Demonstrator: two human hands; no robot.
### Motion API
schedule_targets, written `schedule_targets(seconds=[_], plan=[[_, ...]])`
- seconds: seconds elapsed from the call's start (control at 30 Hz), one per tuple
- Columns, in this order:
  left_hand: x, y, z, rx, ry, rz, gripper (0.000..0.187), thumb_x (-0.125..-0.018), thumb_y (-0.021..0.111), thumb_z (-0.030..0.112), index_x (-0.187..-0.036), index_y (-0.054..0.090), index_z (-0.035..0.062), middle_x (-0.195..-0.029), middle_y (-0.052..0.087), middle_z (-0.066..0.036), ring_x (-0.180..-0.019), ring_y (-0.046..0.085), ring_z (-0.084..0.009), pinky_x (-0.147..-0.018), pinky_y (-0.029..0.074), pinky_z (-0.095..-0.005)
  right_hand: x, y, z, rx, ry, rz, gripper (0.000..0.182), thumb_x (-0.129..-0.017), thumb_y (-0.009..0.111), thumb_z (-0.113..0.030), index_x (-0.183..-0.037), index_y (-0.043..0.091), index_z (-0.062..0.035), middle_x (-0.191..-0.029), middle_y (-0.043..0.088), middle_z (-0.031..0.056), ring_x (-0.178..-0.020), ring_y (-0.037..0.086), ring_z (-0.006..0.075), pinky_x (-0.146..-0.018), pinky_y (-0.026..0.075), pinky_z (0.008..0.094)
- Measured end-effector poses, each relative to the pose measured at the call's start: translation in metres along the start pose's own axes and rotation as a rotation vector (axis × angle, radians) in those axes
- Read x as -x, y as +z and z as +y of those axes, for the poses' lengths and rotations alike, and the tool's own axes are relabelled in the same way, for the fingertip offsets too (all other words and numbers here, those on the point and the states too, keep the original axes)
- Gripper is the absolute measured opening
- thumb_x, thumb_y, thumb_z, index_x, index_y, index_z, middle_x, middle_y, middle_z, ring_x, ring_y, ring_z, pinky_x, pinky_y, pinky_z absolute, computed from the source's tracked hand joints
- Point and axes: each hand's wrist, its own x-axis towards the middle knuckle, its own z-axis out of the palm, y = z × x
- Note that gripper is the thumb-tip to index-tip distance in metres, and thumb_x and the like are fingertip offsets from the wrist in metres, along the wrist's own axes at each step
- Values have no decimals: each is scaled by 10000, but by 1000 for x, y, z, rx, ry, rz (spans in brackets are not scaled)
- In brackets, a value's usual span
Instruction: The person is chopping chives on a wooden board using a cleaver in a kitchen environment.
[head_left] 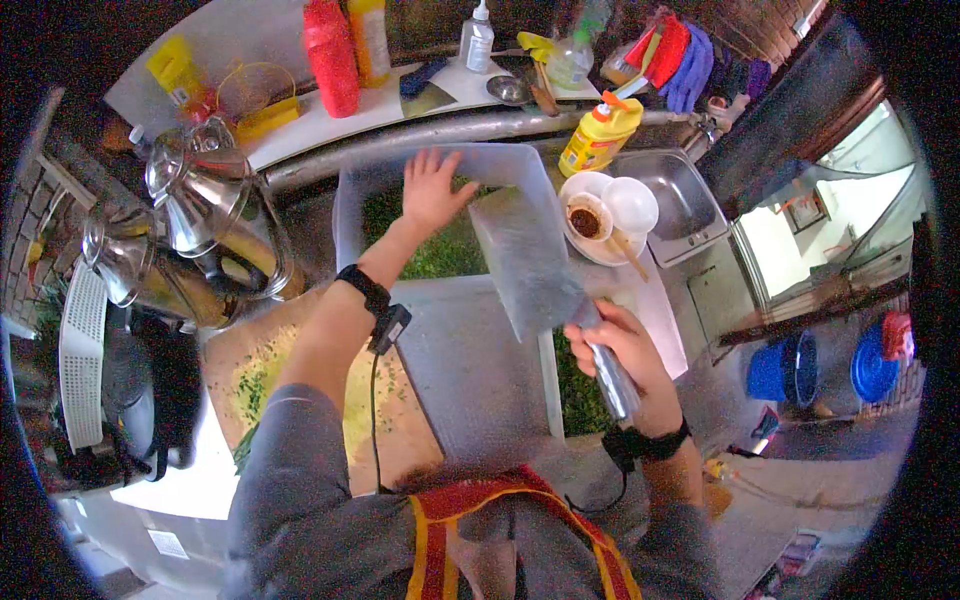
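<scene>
My right hand [625,350] is wrapped round the metal handle of a wide-bladed cleaver [525,260], its blade pointing up and left over the plastic bin. With fingers spread, my left hand [432,190] is over the far part of a translucent bin [350,190], near its back wall. Chopped greens [450,255] lie in that bin. In front of it is a pale grey lid or tray surface [460,370], with more greens [580,385] showing to its right. A wooden board [400,420] scattered with green bits is partly hidden under my left arm.
Metal kettles [200,190] stand at the left, near a white perforated basket [83,355]. Bowls [632,205], a yellow bottle [600,135] and a sink [680,200] are at the right. A shelf [440,97] with bottles runs along the back.
</scene>
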Motion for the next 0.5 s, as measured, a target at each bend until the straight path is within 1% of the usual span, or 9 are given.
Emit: schedule_targets(seconds=[0.07,0.1,0.2,0.27,0.3,0.33,0.4,0.47,0.5], plan=[[1,-8,-11,-74,-12,3,453,-845,546,440,-1161,567,116,-1230,514,-160,-1181,430,-365,-1007,318,-459,21,1,2,33,-32,33,244,-776,529,-45,-1008,503,26,-739,547,75,-544,515,117,-469,415,237],[-7,-47,6,12,-176,-161,432,-825,543,463,-1043,634,101,-1117,588,-135,-1092,509,-308,-993,327,-453,30,5,2,93,-75,45,191,-790,550,-58,-965,525,16,-681,547,63,-522,518,122,-454,400,237],[-26,-77,1,-26,-219,-331,357,-832,541,425,-1002,666,137,-1010,641,-100,-1001,572,-269,-974,338,-455,46,3,19,291,-63,4,192,-789,628,-98,-948,549,-24,-637,549,29,-511,525,118,-462,406,244],[-9,-46,-26,-90,67,-324,287,-846,518,337,-1053,652,189,-952,663,-79,-942,603,-244,-971,330,-491,51,16,26,490,62,-3,202,-788,625,-96,-968,554,-36,-657,555,17,-539,536,107,-488,423,243],[2,-51,-26,-87,128,-487,413,-826,514,248,-1239,528,244,-1106,618,-92,-1082,544,-281,-999,288,-542,44,3,46,563,38,-98,223,-789,624,-107,-996,561,-53,-679,561,6,-558,541,100,-503,430,240],[21,-48,-36,-96,225,-467,662,-776,547,192,-1387,312,288,-1250,524,-138,-1209,435,-338,-1018,261,-571,42,4,55,646,71,-177,262,-775,641,-117,-1012,558,-41,-667,550,5,-574,546,107,-531,448,251],[30,-81,-41,-77,159,-481,818,-735,610,210,-1425,182,312,-1333,426,-178,-1262,341,-401,-1028,276,-551,35,12,82,907,-37,-239,181,-771,573,-77,-925,512,-2,-678,536,59,-534,528,149,-502,438,265],[53,-126,-60,123,123,-425,853,-720,685,212,-1423,205,177,-1380,358,-172,-1228,388,-377,-1054,302,-454,30,33,112,1203,-248,-245,218,-785,582,-108,-967,522,-5,-707,549,102,-563,554,227,-537,454,310],[68,-150,-74,194,196,-317,809,-735,707,292,-1391,276,94,-1351,398,-170,-1222,402,-342,-1045,326,-389,23,41,126,1344,-359,-245,237,-791,586,-123,-988,527,-6,-721,555,123,-578,568,265,-555,462,332]])
